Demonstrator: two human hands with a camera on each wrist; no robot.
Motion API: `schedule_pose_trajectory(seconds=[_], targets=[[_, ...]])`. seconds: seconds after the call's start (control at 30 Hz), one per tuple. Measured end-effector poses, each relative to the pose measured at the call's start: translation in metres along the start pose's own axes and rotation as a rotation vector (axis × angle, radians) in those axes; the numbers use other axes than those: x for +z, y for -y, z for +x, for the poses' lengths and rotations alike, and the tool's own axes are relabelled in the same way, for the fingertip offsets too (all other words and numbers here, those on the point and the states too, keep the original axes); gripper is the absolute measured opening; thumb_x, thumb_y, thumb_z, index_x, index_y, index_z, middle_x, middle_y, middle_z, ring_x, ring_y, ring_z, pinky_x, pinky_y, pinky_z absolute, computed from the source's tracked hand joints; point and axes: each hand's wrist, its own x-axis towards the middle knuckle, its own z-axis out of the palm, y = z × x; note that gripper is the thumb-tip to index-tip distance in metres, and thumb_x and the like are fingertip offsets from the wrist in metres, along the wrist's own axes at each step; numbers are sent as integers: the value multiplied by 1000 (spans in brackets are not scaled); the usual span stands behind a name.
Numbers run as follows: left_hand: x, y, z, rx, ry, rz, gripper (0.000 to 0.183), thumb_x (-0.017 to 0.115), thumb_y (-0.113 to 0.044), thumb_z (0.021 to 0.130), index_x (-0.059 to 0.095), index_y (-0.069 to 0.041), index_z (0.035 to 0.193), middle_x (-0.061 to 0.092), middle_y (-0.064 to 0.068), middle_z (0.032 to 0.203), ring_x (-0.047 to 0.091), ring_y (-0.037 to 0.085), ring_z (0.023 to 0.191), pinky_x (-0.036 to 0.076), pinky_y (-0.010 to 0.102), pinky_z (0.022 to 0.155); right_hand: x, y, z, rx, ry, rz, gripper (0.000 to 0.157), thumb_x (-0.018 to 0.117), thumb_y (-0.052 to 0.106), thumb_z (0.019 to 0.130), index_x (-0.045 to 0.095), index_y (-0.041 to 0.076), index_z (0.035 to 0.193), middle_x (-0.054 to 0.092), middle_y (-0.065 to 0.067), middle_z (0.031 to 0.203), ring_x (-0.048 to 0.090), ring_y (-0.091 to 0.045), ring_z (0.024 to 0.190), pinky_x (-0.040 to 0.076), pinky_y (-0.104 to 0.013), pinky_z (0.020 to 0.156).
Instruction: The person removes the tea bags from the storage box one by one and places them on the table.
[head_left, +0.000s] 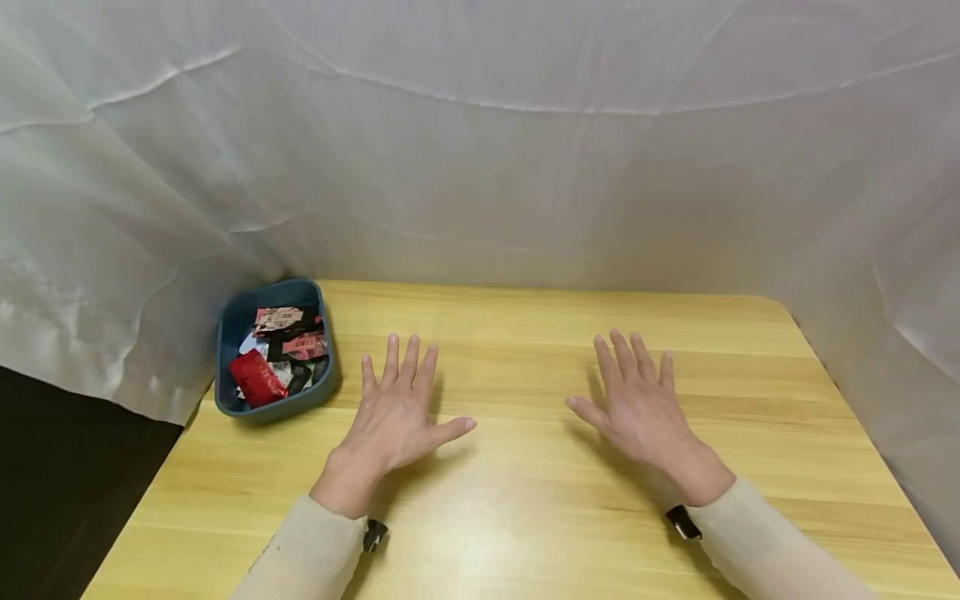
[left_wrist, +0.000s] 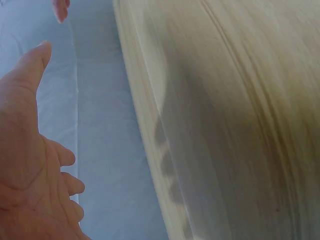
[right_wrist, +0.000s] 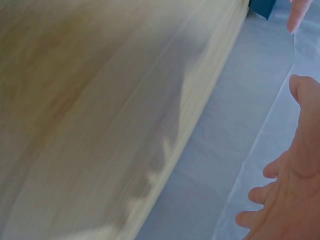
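The blue box (head_left: 296, 405) of packets (head_left: 258, 379) sits on the surface (head_left: 517, 500), left of and slightly beyond the nearer left hand (head_left: 393, 421), fingers spread, with the right hand (head_left: 641, 412), also spread, well apart.

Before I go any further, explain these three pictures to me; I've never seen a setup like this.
There's no machine working here, just a person's bare hands. The widest picture comes from a camera worn on the head: it looks down at the left hand and right hand, fingers spread above a wood-grain table. The other two come from cameras on the wrists, each showing its own hand from close by. At the table's far left corner stands a dark blue bin of small packets. Neither hand holds anything.
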Motion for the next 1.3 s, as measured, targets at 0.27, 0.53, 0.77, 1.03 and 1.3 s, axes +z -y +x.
schedule_pose_trajectory(seconds=[0.27,0.53,0.77,1.03,1.3], targets=[[5,6,-3,-29,-9,12,121,46,-93,85,15,-14,171,4,18,176,-7,42,163,-2,75,126,7,5,6,-14,-4,3,101,44,75,101,18,4,169,15,-26,174,9,-54,160,3,-85,118],[0,15,-4,-79,-71,-18,117,64,-80,88,22,-8,169,15,23,175,2,46,163,6,74,127,11,18,16,-81,-43,29,95,51,62,105,20,-3,166,19,-29,172,14,-53,159,13,-79,122],[-13,36,-8,-147,-129,-63,109,70,-68,92,24,-5,168,17,25,174,2,47,162,5,74,127,11,45,33,-158,-95,162,86,58,48,107,26,-7,163,25,-29,170,24,-48,158,21,-65,128],[-36,67,-18,-261,-164,-116,105,70,-60,95,21,-1,167,16,28,174,1,49,162,6,74,126,14,82,51,-206,-124,300,78,65,40,105,34,-3,162,36,-24,167,36,-42,154,32,-58,127],[-44,86,-33,-342,-186,-142,105,68,-58,98,17,1,168,16,31,172,2,51,161,6,73,126,27,120,69,-256,-60,329,77,62,40,106,32,-2,163,35,-23,168,35,-40,155,29,-53,129]])
